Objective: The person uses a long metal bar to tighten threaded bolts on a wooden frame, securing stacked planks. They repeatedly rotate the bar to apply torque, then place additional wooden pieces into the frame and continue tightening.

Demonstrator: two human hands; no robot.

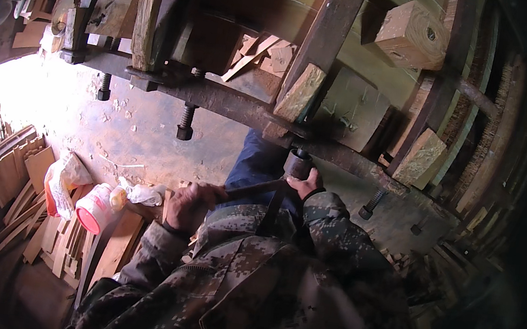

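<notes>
My left hand is closed around the handle end of a dark metal socket wrench. The wrench lies across in front of my body, and its round socket head sits at the end of a bolt under a rusty steel bar. At that head, my right hand wraps its fingers around the tool; part of the grip is hidden by the sleeve and the socket. Just above stand a wood wedge and a square wood block in the steel frame.
Other threaded bolts hang from the bar, another bolt at right. A large wood block sits higher in the frame. At lower left are wood strips, a white-and-red tub and a plastic bag.
</notes>
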